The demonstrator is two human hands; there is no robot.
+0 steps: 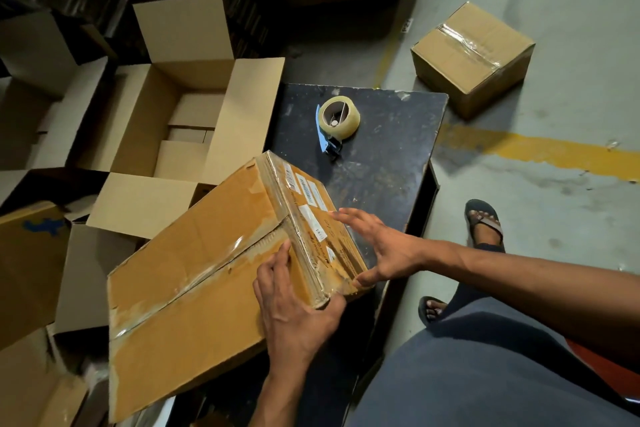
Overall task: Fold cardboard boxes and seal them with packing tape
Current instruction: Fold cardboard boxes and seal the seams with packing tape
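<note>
A large worn brown cardboard box [194, 274] lies tilted across the near corner of a dark table [388, 156], with clear tape along its closed centre seam and white labels on its end face. My left hand [294, 308] grips the box's near top edge, thumb wrapped over the corner. My right hand [377, 246] lies flat with spread fingers against the labelled end face. A tape dispenser [337, 123] with a roll of clear tape and a blue handle sits on the table farther back, apart from both hands.
An open empty carton [183, 107] with raised flaps stands to the left, among other opened cartons [41, 55]. A small sealed box [472, 57] sits on the concrete floor at the right, beyond a yellow floor line [540, 151]. My sandalled feet [483, 222] are below the table's right edge.
</note>
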